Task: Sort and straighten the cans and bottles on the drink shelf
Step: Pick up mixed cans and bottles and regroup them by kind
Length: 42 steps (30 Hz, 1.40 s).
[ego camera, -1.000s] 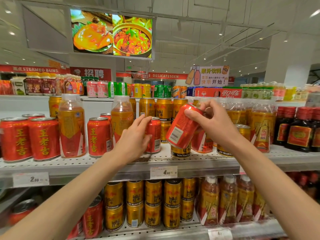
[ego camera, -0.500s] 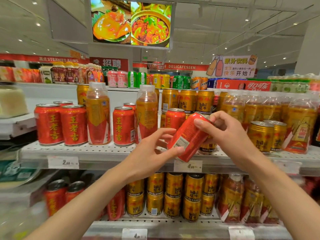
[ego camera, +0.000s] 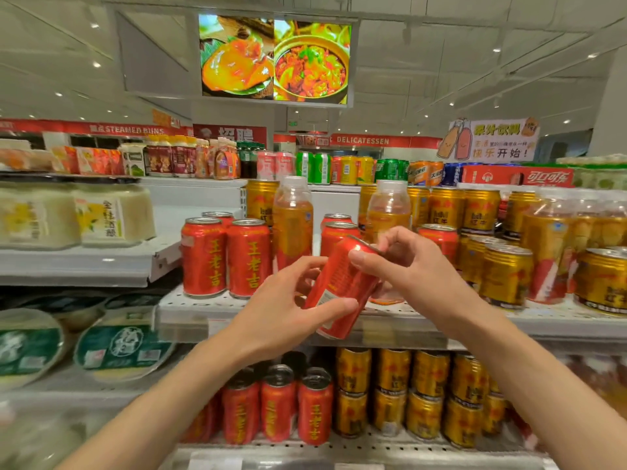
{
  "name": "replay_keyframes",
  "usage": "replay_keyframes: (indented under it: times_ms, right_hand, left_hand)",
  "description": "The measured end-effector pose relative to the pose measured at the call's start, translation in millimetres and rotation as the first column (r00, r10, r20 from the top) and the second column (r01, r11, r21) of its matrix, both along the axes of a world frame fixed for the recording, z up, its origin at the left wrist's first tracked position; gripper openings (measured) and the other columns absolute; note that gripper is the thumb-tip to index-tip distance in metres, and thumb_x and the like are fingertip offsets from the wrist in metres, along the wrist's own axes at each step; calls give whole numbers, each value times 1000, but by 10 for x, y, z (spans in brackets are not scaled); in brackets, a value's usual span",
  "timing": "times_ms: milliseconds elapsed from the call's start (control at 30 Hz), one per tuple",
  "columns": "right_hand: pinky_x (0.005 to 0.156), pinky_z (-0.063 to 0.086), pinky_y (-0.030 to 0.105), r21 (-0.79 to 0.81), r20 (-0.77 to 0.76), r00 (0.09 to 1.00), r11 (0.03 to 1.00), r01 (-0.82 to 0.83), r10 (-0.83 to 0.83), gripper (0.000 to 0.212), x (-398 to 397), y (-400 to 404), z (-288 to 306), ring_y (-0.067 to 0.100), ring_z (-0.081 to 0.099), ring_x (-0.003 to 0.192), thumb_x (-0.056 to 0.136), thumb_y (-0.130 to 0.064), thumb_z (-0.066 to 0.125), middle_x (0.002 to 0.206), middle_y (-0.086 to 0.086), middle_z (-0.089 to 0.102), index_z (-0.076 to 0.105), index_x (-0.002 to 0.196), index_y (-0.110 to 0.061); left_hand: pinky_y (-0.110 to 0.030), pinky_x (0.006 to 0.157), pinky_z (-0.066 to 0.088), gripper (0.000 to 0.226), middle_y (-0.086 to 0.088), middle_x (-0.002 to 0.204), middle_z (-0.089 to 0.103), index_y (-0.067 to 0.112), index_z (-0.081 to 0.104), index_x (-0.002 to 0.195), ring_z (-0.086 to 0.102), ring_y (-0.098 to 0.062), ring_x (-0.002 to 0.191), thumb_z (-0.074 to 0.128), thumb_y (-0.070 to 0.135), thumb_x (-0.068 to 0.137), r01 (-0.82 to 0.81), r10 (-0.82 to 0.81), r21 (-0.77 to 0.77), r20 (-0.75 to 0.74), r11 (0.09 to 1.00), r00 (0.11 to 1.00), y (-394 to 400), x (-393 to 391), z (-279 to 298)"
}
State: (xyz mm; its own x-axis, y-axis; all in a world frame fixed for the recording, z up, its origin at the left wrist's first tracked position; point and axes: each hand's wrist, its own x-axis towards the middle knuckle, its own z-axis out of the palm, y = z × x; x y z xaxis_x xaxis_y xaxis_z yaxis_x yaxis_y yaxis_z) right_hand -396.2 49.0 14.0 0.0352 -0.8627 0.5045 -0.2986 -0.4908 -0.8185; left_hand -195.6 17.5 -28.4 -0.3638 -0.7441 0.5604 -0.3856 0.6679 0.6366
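Tilted red aluminium drink can (ego camera: pixel 341 286) gripped by both hands, left hand (ego camera: pixel 288 313) low, right hand (ego camera: pixel 412 266) on rim. Slip risk: could knock red cans (ego camera: pixel 225 257) on white perforated shelf (ego camera: pixel 190 308).

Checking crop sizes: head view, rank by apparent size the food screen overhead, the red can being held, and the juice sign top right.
1. Food screen, clearly largest.
2. Juice sign.
3. Red can, held tilted in both hands; it is nearest the camera, so its look overstates it, and the hands cover part of it.
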Motion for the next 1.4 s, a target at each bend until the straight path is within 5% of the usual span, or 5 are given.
replay_keyframes:
  times_ms: [500, 700, 867, 1067, 1400]
  right_hand:
    - [71, 64, 40, -134, -209, 959, 977, 168, -193, 29, 662, -411, 181, 15, 71, 95, 90, -47, 68, 111, -6, 68, 60, 105, -24]
    - [85, 60, 51, -170, -382, 849, 930, 325, -366, 73, 793, -700, 305, 22, 73, 92, 90, -54, 65, 147, 1, 49, 35, 150, -23]
    - [72, 63, 41, -129, -455, 819, 936, 328, -349, 71, 933, -750, 340, 15, 74, 60, 88, -54, 68, 112, -6, 51, 39, 145, -21]
    - [91, 57, 42, -159, -434, 817, 925, 344, -378, 75, 899, -790, 338, 19, 66, 101, 78, -62, 75, 125, -2, 57, 49, 136, -22]
    - [82, 50, 25, -179, -261, 897, 931, 319, -358, 74, 667, -592, 283, 12, 59, 110, 72, -61, 80, 123, -8, 59, 48, 129, -28]
  left_hand:
    - [-21, 93, 49, 66, 21, 116, 66, 35, 53, 132, 61, 6, 104, 69, 66, 76, -267, 265, -61, -31, 962, 964, -49, 874, -95]
    - [-34, 98, 52, 76, 20, 120, 64, 38, 49, 136, 62, -1, 108, 67, 75, 73, -322, 320, -22, -54, 947, 946, -81, 963, -130]
    - [-23, 93, 44, 75, 20, 123, 62, 35, 48, 137, 58, 4, 109, 68, 70, 74, -367, 365, -16, -70, 930, 928, -31, 996, -128]
    - [-6, 79, 37, 65, 28, 113, 59, 39, 47, 130, 52, 19, 101, 71, 65, 74, -383, 383, 11, -90, 924, 920, 26, 1059, -148]
    - [-28, 95, 45, 73, 20, 123, 61, 38, 46, 134, 57, 2, 110, 67, 72, 72, -390, 391, 29, -95, 921, 916, 39, 969, -186]
